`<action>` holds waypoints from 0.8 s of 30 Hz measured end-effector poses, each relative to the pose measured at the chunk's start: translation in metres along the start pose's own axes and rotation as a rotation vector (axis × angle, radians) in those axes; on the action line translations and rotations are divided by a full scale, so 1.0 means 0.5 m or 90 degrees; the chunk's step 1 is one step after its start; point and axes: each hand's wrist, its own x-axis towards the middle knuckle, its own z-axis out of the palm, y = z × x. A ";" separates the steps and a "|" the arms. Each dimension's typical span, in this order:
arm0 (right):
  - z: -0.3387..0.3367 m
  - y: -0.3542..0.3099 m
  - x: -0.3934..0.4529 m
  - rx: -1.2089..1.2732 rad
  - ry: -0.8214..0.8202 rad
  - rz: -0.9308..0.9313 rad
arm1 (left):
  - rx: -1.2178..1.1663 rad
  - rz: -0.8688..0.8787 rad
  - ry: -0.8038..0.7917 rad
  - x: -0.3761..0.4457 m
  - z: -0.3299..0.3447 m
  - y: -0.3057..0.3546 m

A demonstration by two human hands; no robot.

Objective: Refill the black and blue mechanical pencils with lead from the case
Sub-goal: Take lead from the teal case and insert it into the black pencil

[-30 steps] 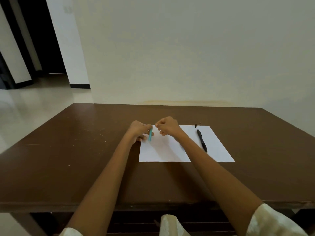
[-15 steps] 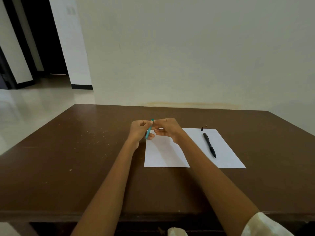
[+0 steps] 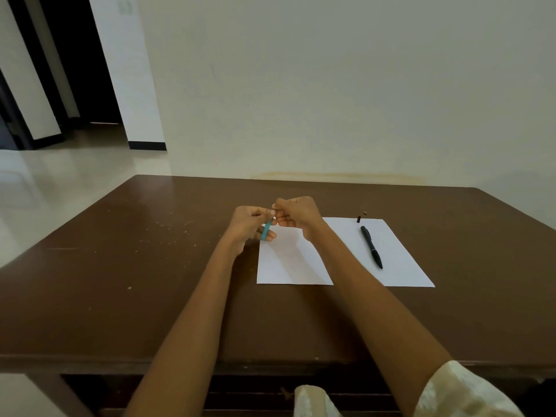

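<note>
My left hand (image 3: 248, 225) grips the blue mechanical pencil (image 3: 266, 230), held nearly upright just above the left edge of a white sheet of paper (image 3: 397, 266). My right hand (image 3: 298, 216) is closed, its thumb and forefinger pinching at the pencil's top end; anything tiny between them is hidden. The black mechanical pencil (image 3: 371, 246) lies on the right half of the sheet, tip toward me. A small black cap (image 3: 358, 219) and a tiny brown piece (image 3: 365, 212) rest at the sheet's far edge. I see no lead case.
The brown wooden table (image 3: 135, 266) has pale specks on its left half. A cream wall stands right behind its far edge, and a tiled floor and doorway open at the left.
Both hands have lifted slightly off the paper. The right fingertips have closed in on the blue pencil's top end. The black pencil has not moved.
</note>
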 end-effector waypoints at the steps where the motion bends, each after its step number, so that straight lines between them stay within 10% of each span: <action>1: 0.003 0.001 0.001 0.005 0.003 0.005 | -0.001 0.000 0.003 0.000 -0.001 -0.001; 10: 0.004 0.003 0.019 0.057 0.055 -0.004 | -0.030 -0.010 0.033 0.002 -0.004 -0.004; 17: 0.027 0.017 0.047 -0.396 -0.074 -0.101 | -0.170 -0.028 0.136 0.007 -0.003 -0.011; 24: 0.040 0.005 0.070 -0.488 -0.086 -0.096 | -0.176 -0.049 0.144 0.015 -0.003 -0.014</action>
